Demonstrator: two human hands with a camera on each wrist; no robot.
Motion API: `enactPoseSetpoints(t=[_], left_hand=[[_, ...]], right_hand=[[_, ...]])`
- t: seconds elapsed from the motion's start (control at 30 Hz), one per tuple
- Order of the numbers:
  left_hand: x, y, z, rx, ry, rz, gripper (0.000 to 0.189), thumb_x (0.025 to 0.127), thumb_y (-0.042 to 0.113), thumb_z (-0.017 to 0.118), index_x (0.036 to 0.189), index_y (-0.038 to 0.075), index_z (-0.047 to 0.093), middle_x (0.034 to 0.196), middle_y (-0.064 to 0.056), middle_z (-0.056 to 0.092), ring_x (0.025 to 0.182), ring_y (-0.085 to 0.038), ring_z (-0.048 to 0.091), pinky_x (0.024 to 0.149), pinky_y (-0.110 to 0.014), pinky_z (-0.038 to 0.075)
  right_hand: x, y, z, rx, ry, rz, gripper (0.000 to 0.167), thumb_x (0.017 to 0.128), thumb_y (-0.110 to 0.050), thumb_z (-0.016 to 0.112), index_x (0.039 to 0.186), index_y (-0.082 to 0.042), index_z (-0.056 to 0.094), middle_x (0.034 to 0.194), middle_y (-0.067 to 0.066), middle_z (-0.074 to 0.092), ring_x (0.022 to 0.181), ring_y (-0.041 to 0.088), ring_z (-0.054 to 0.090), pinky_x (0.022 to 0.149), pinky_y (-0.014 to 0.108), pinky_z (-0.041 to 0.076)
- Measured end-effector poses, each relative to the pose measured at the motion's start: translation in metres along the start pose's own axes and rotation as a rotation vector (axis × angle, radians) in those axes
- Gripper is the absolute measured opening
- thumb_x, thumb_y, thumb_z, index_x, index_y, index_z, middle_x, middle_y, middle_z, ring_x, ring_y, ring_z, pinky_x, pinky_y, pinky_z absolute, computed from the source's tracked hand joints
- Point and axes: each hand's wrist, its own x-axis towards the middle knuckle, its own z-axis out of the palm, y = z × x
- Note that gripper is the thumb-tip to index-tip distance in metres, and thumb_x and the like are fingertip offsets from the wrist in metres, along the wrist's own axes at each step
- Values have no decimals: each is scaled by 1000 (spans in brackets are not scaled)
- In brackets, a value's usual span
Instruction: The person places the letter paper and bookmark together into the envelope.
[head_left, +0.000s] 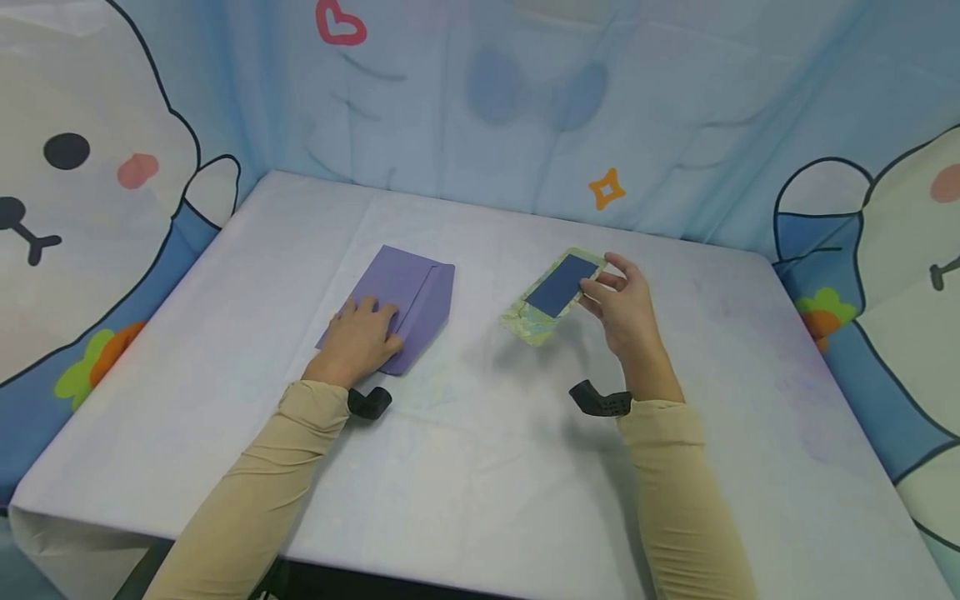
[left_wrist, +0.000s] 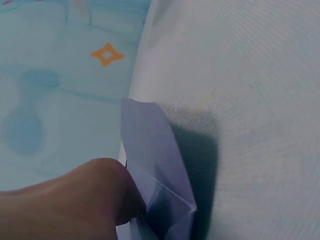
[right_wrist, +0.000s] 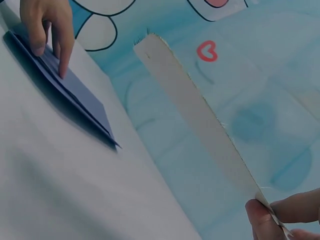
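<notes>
A purple paper envelope with a folded flap lies on the left half of the table. On it rests my left hand, fingers spread and pressing the paper. The left wrist view has the thumb against the envelope's folded part. My right hand pinches a card by one end, held above the table. Its front is pale yellow-green with a dark blue rectangle. The right wrist view has the card's plain pale back between thumb and fingers.
A white cloth covers the table. Behind it hangs a light blue curtain with a heart, a star and cartoon animals. A black wrist mount sits on the left wrist and another mount on the right.
</notes>
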Motion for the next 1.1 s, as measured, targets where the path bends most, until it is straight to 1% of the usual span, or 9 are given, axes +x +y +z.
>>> enactPoseSetpoints(t=[0.13, 0.33, 0.47, 0.6, 0.7, 0.9, 1.1], left_hand=[[0, 1, 0, 0, -6, -3, 53, 87, 26, 49, 137, 8, 49, 137, -24, 45, 130, -50, 35, 99, -65, 35], [2, 1, 1, 1, -5, 0, 53, 87, 26, 49, 137, 8, 49, 137, -23, 45, 129, -48, 37, 98, -64, 36], [2, 1, 0, -1, -3, 1, 53, 87, 26, 49, 137, 8, 49, 137, -24, 46, 128, -48, 38, 98, -64, 36], [2, 1, 0, -8, -6, -6, 53, 87, 26, 50, 137, 9, 49, 136, -23, 46, 125, -46, 39, 98, -62, 37], [2, 0, 1, -10, -7, -8, 53, 87, 26, 50, 137, 9, 49, 136, -22, 46, 124, -45, 41, 97, -61, 37], [2, 1, 2, -4, 4, 6, 53, 87, 26, 49, 137, 8, 50, 135, -23, 47, 124, -46, 41, 96, -62, 38], [2, 2, 0, 2, 19, 15, 52, 87, 26, 49, 135, 8, 51, 134, -23, 49, 122, -46, 43, 95, -62, 39]], right_hand=[[-2, 3, 9, 20, -21, 2, 72, 88, 3, 57, 149, -17, 26, 104, 0, 43, 93, 12, 56, 76, 14, 53], [-3, 9, 20, 17, -29, 7, 72, 88, 3, 57, 149, -17, 24, 104, 1, 43, 92, 13, 57, 77, 16, 53], [-5, 13, 32, -12, -35, 15, 73, 88, 3, 57, 149, -18, 24, 108, 2, 44, 94, 14, 59, 82, 18, 53], [-8, 20, 45, -44, -61, 26, 74, 89, 2, 57, 150, -19, 22, 112, 3, 43, 97, 15, 59, 87, 22, 52], [-9, 26, 52, -43, -82, 33, 74, 89, 3, 57, 150, -19, 22, 114, 4, 42, 98, 16, 59, 88, 23, 52], [-12, 34, 61, -38, -118, 36, 75, 88, 3, 57, 150, -19, 21, 113, 3, 41, 94, 14, 58, 85, 22, 53], [-15, 37, 68, -13, -138, 58, 75, 88, 5, 56, 150, -19, 21, 114, 5, 41, 95, 15, 58, 87, 25, 53]])
